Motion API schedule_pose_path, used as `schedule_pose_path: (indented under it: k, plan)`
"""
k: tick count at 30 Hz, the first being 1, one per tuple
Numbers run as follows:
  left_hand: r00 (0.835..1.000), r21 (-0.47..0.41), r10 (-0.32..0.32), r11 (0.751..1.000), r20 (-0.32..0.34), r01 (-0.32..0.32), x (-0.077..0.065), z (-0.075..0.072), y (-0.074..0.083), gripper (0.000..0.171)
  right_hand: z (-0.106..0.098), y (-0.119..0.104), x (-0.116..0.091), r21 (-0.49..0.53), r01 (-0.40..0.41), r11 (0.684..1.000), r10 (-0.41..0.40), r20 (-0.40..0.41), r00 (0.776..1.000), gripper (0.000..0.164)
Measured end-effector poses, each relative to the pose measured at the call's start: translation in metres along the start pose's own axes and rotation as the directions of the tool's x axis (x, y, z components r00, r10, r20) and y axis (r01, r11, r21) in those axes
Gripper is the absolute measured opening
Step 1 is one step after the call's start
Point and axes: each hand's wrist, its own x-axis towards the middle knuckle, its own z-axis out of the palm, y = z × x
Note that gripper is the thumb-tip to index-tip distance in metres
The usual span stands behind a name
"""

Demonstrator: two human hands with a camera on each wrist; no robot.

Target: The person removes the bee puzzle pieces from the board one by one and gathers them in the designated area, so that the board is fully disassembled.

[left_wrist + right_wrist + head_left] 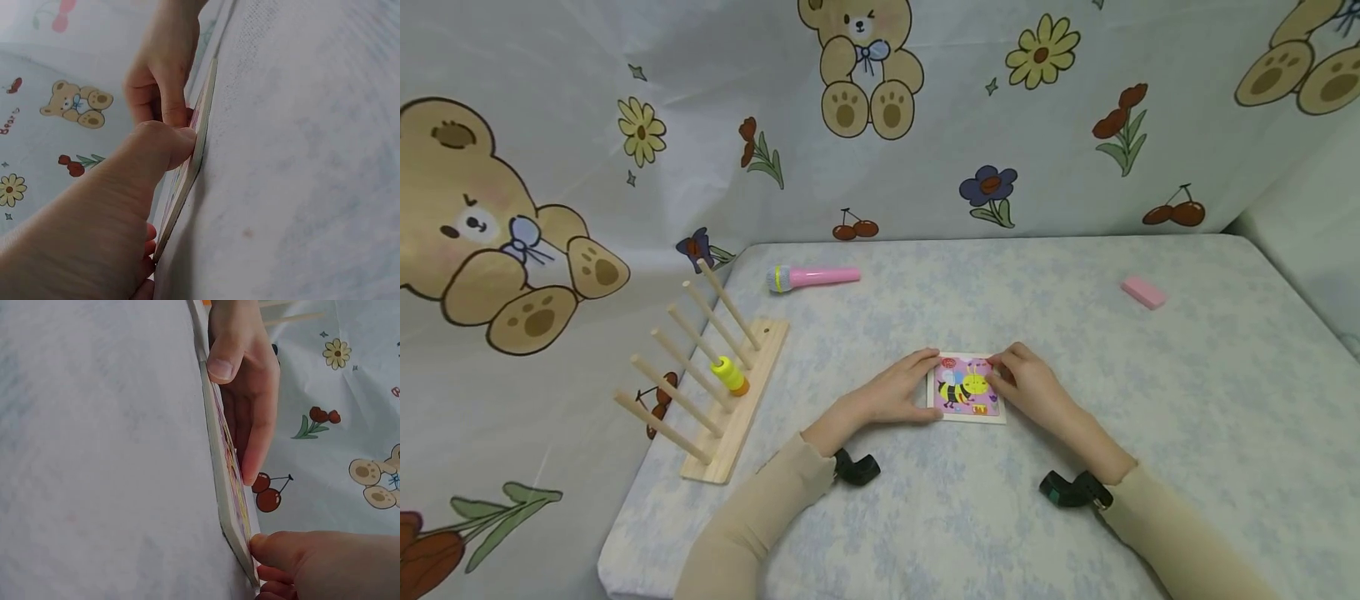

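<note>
A small square bee picture board [967, 388], with a pale frame and a pink picture, is between the two hands on the table. My left hand [897, 392] holds its left side, the thumb at the near corner and the fingers toward the far corner. At the upper right, my right hand [1028, 385] pinches the board's edge with curled fingers, the thumb against the picture. Seen edge-on in the left wrist view, the board [187, 172] has a shadow beneath it. The right wrist view shows the left thumb on the frame; the right fingertips are partly hidden.
Left of the hands stands a wooden rack [741, 417] with several slanting pegs, one carrying yellow and orange rings [729, 374]. A pink toy microphone [816, 277] lies at the back left. Toward the back right is a pink block [1143, 292]. A printed cloth hangs behind the table.
</note>
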Motion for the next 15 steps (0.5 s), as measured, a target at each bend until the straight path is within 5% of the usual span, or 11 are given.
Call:
schedule_pose_path:
  k: [15]
  plan:
    - [1.000, 0.014, 0.012, 1.000, 0.005, -0.012, 0.0004, 0.0001, -0.0008, 0.089, -0.0044, 0.0079, 0.0050, 0.115, -0.004, 0.993, 0.003, 0.004, 1.000, 0.022]
